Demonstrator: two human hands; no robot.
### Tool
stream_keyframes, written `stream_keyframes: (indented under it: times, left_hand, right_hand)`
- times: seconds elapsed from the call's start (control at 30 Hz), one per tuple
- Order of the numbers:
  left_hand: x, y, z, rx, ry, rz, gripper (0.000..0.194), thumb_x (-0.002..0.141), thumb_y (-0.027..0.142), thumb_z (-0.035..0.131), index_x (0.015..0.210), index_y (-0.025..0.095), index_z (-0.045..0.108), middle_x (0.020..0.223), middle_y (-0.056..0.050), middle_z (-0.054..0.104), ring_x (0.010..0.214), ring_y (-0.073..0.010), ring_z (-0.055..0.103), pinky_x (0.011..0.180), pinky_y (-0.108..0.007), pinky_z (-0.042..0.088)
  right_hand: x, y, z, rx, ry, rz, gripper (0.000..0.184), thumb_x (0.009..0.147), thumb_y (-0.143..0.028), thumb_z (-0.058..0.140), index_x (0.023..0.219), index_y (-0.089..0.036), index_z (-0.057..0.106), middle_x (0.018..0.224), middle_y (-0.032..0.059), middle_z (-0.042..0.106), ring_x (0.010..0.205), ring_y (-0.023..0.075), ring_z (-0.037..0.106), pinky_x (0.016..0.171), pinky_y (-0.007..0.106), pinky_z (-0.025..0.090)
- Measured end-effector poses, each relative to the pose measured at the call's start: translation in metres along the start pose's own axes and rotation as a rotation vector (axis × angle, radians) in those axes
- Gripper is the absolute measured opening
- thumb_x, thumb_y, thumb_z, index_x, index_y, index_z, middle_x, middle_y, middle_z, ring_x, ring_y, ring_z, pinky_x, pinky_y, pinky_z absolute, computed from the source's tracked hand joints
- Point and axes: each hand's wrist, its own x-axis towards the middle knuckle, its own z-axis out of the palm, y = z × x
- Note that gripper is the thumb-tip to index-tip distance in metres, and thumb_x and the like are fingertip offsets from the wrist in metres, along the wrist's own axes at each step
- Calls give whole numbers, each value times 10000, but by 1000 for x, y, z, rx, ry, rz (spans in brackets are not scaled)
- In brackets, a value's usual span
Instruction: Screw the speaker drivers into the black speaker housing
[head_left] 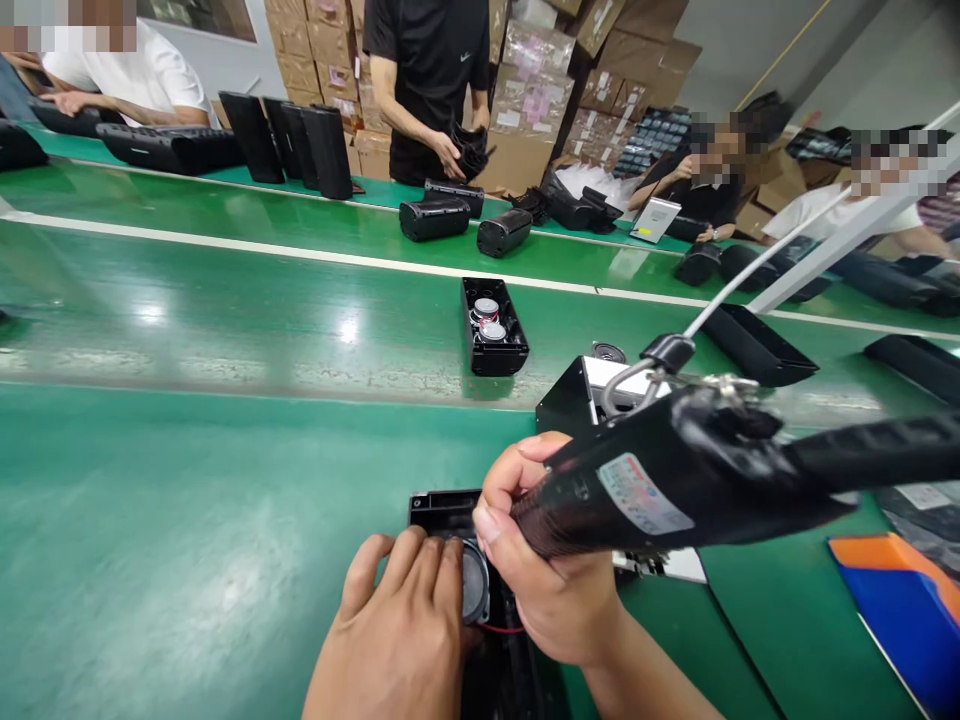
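My right hand [551, 575] is wrapped round a black electric screwdriver [570, 500], which hangs on a metal hook and has a thick black cord. The screwdriver's tip is hidden behind that hand. Below it lies an open black speaker housing [442, 510] holding a round grey speaker driver [474, 582]. My left hand [405, 625] presses its fingers, close together, over the driver's left side; its thumb is mostly hidden. A red wire [501, 629] runs beside the driver.
Farther up, an open housing with two drivers [491, 325] sits on the green belt [300, 310]. A black and white box [570, 395] stands behind the screwdriver. A blue and orange folder [900, 610] lies at right. Several co-workers handle black speakers across the line; one wears a black shirt [427, 80].
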Motion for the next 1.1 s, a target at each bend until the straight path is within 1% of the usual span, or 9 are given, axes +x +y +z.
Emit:
stream_keyframes:
  times: [0.2,0.4,0.5,0.57,0.67,0.77,0.83,0.93,1.1]
  left_hand:
    - [8,-2,-8,20,-42,20,323,919,66,646,1176,211,776,1198,-39,830,1137,-299,734,1134,-494,407]
    - [13,-17,-6,-21,-75,117,284,955,144,638,1189,222,779,1162,-72,815,1114,-349,740,1037,-570,523]
    - [11,-27,4,-113,-114,89,212,988,185,628,1132,244,772,1105,-79,793,1068,-344,734,894,-505,602]
    - [10,-30,9,-219,-116,57,212,1012,207,607,1154,255,757,1155,-86,778,1094,-320,730,870,-449,625]
    - [11,-26,9,-324,-127,-3,239,1038,259,562,1205,254,733,1223,-100,751,1123,-308,722,895,-444,644]
    - [18,-20,1,-409,-246,-75,289,1056,393,528,1200,254,737,1243,-115,732,1147,-335,715,930,-512,661]
    - [22,-19,-5,-435,-342,-106,399,1060,468,466,1235,245,747,1294,-141,723,1203,-363,708,996,-581,660]
    - [27,-23,-9,-407,-425,-123,559,1035,465,401,1401,199,730,1450,-185,690,1361,-396,669,1165,-649,592]
    - [31,-28,-15,-387,-501,-102,569,1036,326,475,1540,173,688,1575,-173,652,1480,-369,618,1288,-565,515]
  right_hand:
    - [4,0,1,63,-25,3,442,1006,-121,701,1345,-320,498,876,-53,562,655,152,513,588,302,436]
    - [7,0,9,82,44,-56,383,950,-129,710,1245,-305,541,852,-63,551,611,130,489,545,266,429]
    - [3,-10,8,90,88,-87,360,996,-162,721,1261,-321,537,893,-49,547,595,131,489,517,271,437]
    - [0,-27,1,127,171,-178,444,1066,-187,703,1411,-381,500,876,-64,556,582,139,518,545,288,484]
    - [-3,-61,-21,80,393,-372,630,1108,-189,695,1579,-461,376,813,-98,588,572,158,555,589,309,530]
    - [-3,-82,-49,-169,474,-481,584,1065,-117,706,1533,-368,464,796,-97,603,538,142,525,570,300,541]
    - [-5,-82,-64,-266,466,-482,587,1057,-92,711,1539,-329,472,795,-93,616,547,147,542,562,297,542]
    - [-10,-72,-75,-301,440,-426,573,1066,-103,730,1530,-313,468,811,-85,641,567,153,573,571,298,550]
    - [-15,-68,-72,-274,432,-282,531,1052,-151,787,1478,-311,513,770,-84,630,559,146,554,564,280,538]
